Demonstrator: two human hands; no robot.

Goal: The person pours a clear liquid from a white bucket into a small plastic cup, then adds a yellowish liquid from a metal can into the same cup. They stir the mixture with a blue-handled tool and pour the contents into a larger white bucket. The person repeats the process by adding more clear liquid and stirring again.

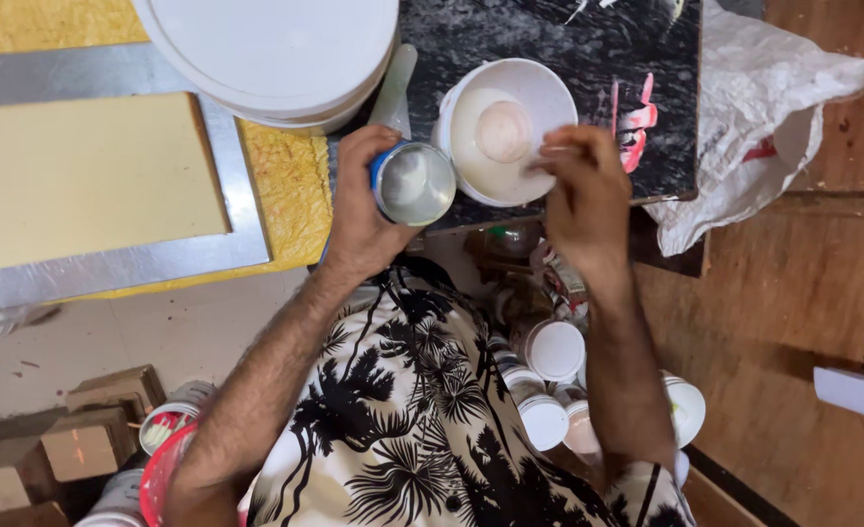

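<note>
- A dark marbled worktop (549,39) is being used as the mixing surface at the far middle of the scene; it is smeared with white and pink streaks, and the vessels are being kept on it within easy reach.
- A large white bucket (271,54) is being kept at the far left edge of the worktop, just beside the smaller vessels.
- A framed printing screen (90,185) with a pale yellow mesh and a grey metal border is being laid flat on a yellow cloth (285,185) to the left, well apart from the wet paint.
- A crumpled white plastic bag (763,107) is lying at the far right, spilling off the worktop's edge over a brown wooden surface (793,322).
- A white tub (505,127) holding creamy liquid and a pinkish patch is being steadied on the worktop between the hands.
- The left hand (359,210) is being wrapped around a small blue-rimmed tin (412,183); the grip is pressed firmly around its side, and the tin is being held tilted, mouth towards the camera, near the tub.
- The right hand (583,190) is being held at the tub's right rim with fingers bunched together; whether anything is being pinched cannot be told.
- Small lidded paint pots (554,351) are being stored on the floor, near the person's lap.
- Wooden blocks (90,429) are lying at the near left.
</note>
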